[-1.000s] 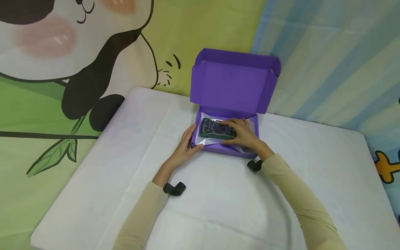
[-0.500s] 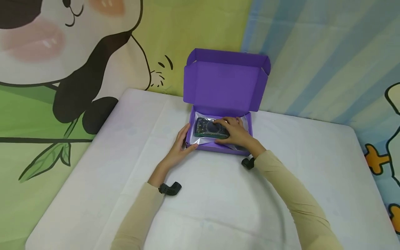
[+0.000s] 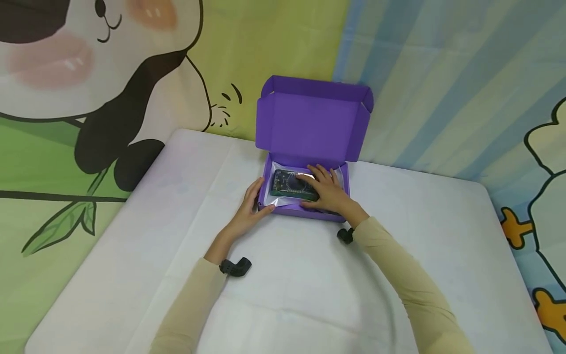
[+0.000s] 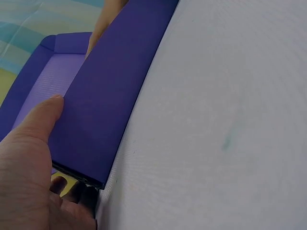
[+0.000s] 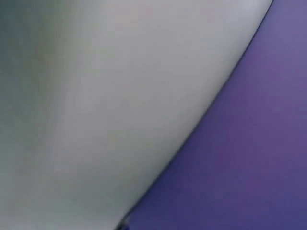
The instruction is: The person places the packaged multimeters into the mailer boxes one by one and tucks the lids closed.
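Note:
A purple cardboard box stands on the table with its lid raised at the back. Inside, on shiny clear plastic, lies a dark rectangular pack with a fine round pattern and a greenish side. My left hand grips the box's front left corner; the left wrist view has the thumb on the front wall and the fingers around the corner. My right hand rests spread over the pack's right end, hiding it. Only a blurred purple wall and white surface fill the right wrist view.
A white cloth covers the table, whose back edge meets a cartoon-printed backdrop. Black wrist devices sit on both forearms.
My right hand's fingers have spread and straightened over the pack, which they held more curled before. The left hand keeps its place on the box. The head view has shifted slightly.

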Demonstrator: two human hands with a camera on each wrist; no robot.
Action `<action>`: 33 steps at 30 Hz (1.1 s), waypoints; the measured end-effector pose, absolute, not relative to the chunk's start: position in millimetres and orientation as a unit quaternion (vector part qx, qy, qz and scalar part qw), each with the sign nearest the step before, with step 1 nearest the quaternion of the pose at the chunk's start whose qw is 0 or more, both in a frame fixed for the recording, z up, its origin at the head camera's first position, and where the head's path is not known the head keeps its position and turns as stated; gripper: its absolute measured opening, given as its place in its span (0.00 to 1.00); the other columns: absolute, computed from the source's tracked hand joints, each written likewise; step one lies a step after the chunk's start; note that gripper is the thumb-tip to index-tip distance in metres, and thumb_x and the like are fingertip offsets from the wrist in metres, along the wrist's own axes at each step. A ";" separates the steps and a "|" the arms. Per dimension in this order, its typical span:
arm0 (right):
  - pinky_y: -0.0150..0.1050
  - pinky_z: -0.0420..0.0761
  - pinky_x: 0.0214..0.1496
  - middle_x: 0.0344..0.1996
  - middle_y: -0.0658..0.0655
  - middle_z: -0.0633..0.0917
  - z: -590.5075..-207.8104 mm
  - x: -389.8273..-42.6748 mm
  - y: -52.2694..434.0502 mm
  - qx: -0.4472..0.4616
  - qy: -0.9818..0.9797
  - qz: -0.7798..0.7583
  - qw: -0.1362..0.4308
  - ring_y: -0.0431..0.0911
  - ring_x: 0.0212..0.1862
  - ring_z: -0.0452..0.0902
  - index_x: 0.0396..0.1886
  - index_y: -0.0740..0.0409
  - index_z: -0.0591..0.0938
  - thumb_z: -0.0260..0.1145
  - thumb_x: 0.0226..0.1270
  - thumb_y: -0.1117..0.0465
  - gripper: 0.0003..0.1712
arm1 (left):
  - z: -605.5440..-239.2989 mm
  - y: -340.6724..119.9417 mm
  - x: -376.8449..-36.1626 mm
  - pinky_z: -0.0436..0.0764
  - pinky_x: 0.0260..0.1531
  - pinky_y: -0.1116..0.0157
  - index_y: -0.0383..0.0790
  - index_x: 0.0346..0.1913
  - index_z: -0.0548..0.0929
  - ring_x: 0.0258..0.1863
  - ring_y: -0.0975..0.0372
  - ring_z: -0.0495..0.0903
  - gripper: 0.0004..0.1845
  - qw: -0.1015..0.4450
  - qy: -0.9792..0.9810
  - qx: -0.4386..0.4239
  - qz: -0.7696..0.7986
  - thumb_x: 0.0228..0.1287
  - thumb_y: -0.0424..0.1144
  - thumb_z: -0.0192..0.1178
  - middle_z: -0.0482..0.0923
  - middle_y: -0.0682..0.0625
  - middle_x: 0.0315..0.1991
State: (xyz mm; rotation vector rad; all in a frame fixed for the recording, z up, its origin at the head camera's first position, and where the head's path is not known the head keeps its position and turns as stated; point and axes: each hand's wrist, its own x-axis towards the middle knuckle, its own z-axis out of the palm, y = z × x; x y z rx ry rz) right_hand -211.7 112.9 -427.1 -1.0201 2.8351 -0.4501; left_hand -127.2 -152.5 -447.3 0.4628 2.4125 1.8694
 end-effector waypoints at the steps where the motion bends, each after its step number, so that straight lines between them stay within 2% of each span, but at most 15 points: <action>1: 0.66 0.39 0.74 0.76 0.60 0.55 -426.3 -210.4 113.6 -0.337 0.928 -0.150 0.043 0.60 0.77 0.40 0.73 0.43 0.64 0.71 0.57 0.39 0.46 | -443.3 -151.9 -125.6 0.48 0.74 0.51 0.34 0.77 0.45 0.76 0.45 0.44 0.44 0.030 0.777 0.151 0.610 0.66 0.31 0.61 0.40 0.37 0.77; 6: 0.65 0.52 0.72 0.71 0.59 0.66 -420.0 -205.6 118.7 -0.349 0.916 -0.200 -0.009 0.59 0.75 0.50 0.68 0.50 0.72 0.71 0.59 0.45 0.38 | -436.0 -151.4 -123.8 0.48 0.74 0.53 0.33 0.77 0.41 0.75 0.45 0.46 0.46 0.045 0.763 0.136 0.630 0.66 0.31 0.61 0.41 0.34 0.75; 10: 0.61 0.60 0.71 0.67 0.61 0.71 -415.5 -204.6 127.6 -0.340 0.891 -0.293 -0.068 0.59 0.72 0.57 0.63 0.58 0.77 0.70 0.62 0.53 0.30 | -428.5 -153.5 -120.5 0.51 0.74 0.50 0.34 0.77 0.39 0.75 0.42 0.45 0.48 0.037 0.762 0.111 0.637 0.66 0.32 0.62 0.36 0.35 0.76; 15: 0.58 0.58 0.73 0.67 0.65 0.69 -411.9 -205.3 142.0 -0.314 0.835 -0.428 -0.146 0.59 0.72 0.56 0.59 0.66 0.78 0.69 0.60 0.66 0.25 | -409.6 -157.3 -120.7 0.53 0.71 0.42 0.30 0.76 0.40 0.74 0.37 0.44 0.46 -0.029 0.755 0.110 0.646 0.65 0.28 0.59 0.35 0.33 0.75; 20: 0.57 0.53 0.74 0.69 0.71 0.65 -394.4 -196.0 147.4 -0.269 0.777 -0.524 -0.222 0.64 0.73 0.50 0.56 0.75 0.76 0.64 0.58 0.77 0.23 | -387.8 -159.9 -137.4 0.51 0.72 0.45 0.30 0.76 0.40 0.75 0.41 0.42 0.45 -0.052 0.763 0.120 0.633 0.66 0.27 0.58 0.36 0.34 0.76; 23: 0.56 0.51 0.75 0.71 0.71 0.59 -376.1 -187.1 145.7 -0.216 0.762 -0.567 -0.226 0.62 0.75 0.47 0.58 0.77 0.73 0.61 0.64 0.75 0.23 | -378.2 -160.7 -153.7 0.50 0.74 0.48 0.30 0.76 0.39 0.76 0.43 0.40 0.45 -0.044 0.766 0.116 0.631 0.67 0.27 0.57 0.35 0.34 0.76; 27: 0.52 0.50 0.76 0.76 0.65 0.52 -357.9 -187.5 148.5 -0.137 0.746 -0.619 -0.202 0.53 0.77 0.44 0.66 0.72 0.68 0.57 0.71 0.66 0.26 | -375.5 -164.0 -185.2 0.47 0.75 0.50 0.35 0.77 0.36 0.77 0.45 0.36 0.46 -0.039 0.765 0.108 0.634 0.68 0.30 0.56 0.32 0.37 0.76; 31: 0.47 0.49 0.77 0.78 0.57 0.47 -350.6 -200.2 158.2 -0.073 0.715 -0.675 -0.166 0.47 0.77 0.42 0.73 0.60 0.62 0.54 0.74 0.59 0.31 | -369.3 -166.3 -216.0 0.46 0.75 0.51 0.42 0.78 0.35 0.77 0.50 0.35 0.48 -0.042 0.769 0.109 0.628 0.67 0.34 0.57 0.30 0.43 0.77; 33: 0.46 0.47 0.77 0.78 0.51 0.46 -348.3 -208.1 163.6 -0.050 0.712 -0.687 -0.132 0.44 0.77 0.41 0.76 0.50 0.58 0.52 0.75 0.54 0.33 | -363.4 -165.8 -227.3 0.46 0.75 0.53 0.45 0.78 0.35 0.77 0.52 0.35 0.48 -0.040 0.775 0.106 0.622 0.67 0.37 0.58 0.30 0.45 0.78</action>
